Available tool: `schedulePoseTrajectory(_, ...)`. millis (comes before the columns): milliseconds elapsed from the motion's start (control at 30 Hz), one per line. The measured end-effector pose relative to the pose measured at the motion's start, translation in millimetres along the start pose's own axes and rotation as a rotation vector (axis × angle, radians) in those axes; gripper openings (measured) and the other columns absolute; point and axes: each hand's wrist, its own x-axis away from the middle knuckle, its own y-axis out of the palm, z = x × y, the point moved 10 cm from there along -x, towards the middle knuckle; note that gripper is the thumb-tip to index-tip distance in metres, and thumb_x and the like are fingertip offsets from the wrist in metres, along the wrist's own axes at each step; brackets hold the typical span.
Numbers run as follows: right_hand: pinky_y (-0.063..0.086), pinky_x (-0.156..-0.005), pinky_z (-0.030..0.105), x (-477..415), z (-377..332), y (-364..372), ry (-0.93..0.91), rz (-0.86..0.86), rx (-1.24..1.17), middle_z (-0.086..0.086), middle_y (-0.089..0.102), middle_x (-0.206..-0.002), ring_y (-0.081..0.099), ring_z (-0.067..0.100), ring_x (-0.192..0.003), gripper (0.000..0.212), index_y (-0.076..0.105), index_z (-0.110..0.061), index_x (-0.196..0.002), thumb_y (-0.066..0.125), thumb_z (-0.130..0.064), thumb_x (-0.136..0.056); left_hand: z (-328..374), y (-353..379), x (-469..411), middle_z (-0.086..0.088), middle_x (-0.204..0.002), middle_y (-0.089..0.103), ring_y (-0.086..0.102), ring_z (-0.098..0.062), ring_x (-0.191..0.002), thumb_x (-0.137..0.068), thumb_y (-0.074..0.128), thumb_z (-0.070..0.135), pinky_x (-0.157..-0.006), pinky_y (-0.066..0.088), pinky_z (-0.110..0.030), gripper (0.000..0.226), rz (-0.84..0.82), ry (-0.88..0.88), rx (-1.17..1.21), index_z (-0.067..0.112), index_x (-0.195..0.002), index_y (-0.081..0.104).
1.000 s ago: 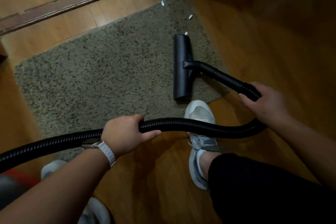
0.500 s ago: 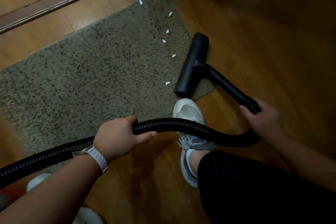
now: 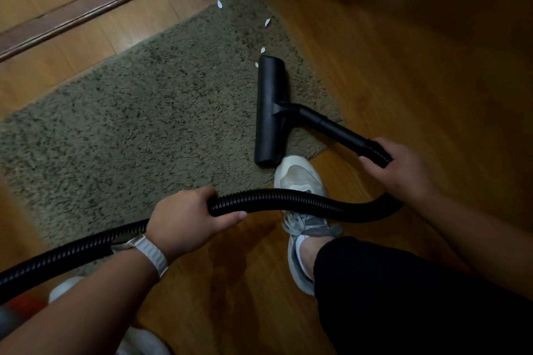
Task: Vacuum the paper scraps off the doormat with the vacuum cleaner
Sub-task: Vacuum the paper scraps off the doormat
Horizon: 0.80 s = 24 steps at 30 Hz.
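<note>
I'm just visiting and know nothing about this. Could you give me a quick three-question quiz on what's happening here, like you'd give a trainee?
1. True or false: the vacuum head rests on the doormat.
2. What does the person's left grip hold? A) the ribbed hose B) a broom C) a cloth
3. Fill in: the paper scraps on the mat lie beyond the head's ____ end (near or far from the person).
Key: 1 true; 2 A; 3 far.

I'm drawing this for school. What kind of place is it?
Most likely the entrance of a home, just inside a door: a shaggy doormat lies on a wooden floor beside a dark threshold strip, and a vacuum head rests on the mat.
</note>
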Motion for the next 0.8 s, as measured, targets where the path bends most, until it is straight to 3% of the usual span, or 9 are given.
schedulePoseTrajectory(300,0.042,-0.064,0.032,-8,-37,11,-0.139,-0.068,0.130,-0.009,0.055,-0.090,0.054,0.014,-0.082,0.025,0.058,-0.032,-0.113,0.061,-0.044,-0.091,0,-3,0,0.008,-0.066,0.058,0.055,-0.005,-0.062,-0.067,0.039,0.091,-0.050,0.039,-0.027,0.065,0.007,-0.002,0.017,0.030,-0.081,0.054)
schedulePoseTrajectory(367,0.046,-0.066,0.033,-11,-40,8,-0.134,-0.040,0.126,-0.008,0.057,-0.093,0.055,0.015,-0.085,0.027,0.058,-0.033,-0.116,0.061,-0.045,-0.091,0,-2,0,0.008,-0.065,0.057,0.055,-0.005,-0.061,-0.063,0.034,0.093,-0.050,0.038,-0.027,0.069,0.008,-0.001,0.020,0.029,-0.080,0.054)
schedulePoseTrajectory(467,0.050,-0.069,0.036,-12,-34,0,-0.099,0.033,0.076,-0.006,0.060,-0.096,0.056,0.016,-0.085,0.031,0.060,-0.032,-0.119,0.059,-0.046,-0.092,0,-1,0,0.007,-0.064,0.057,0.054,-0.004,-0.060,-0.060,0.030,0.094,-0.049,0.037,-0.026,0.073,0.007,-0.003,0.030,0.029,-0.080,0.056)
schedulePoseTrajectory(633,0.047,-0.058,0.032,-12,-12,-15,0.029,0.150,-0.055,-0.006,0.061,-0.084,0.059,0.016,-0.073,0.025,0.062,-0.029,-0.111,0.059,-0.045,-0.093,-2,-1,-1,0.007,-0.064,0.058,0.056,-0.005,-0.060,-0.063,0.033,0.092,-0.050,0.042,-0.027,0.070,-0.004,-0.020,0.036,0.028,-0.078,0.054)
schedulePoseTrajectory(800,0.052,-0.064,0.036,-17,-15,-20,0.084,0.150,-0.176,-0.003,0.064,-0.083,0.061,0.016,-0.072,0.011,0.061,-0.035,-0.102,0.062,-0.042,-0.094,-4,-3,-2,0.007,-0.063,0.059,0.056,-0.006,-0.058,-0.069,0.040,0.090,-0.048,0.039,-0.026,0.063,0.007,-0.036,0.040,0.028,-0.074,0.053)
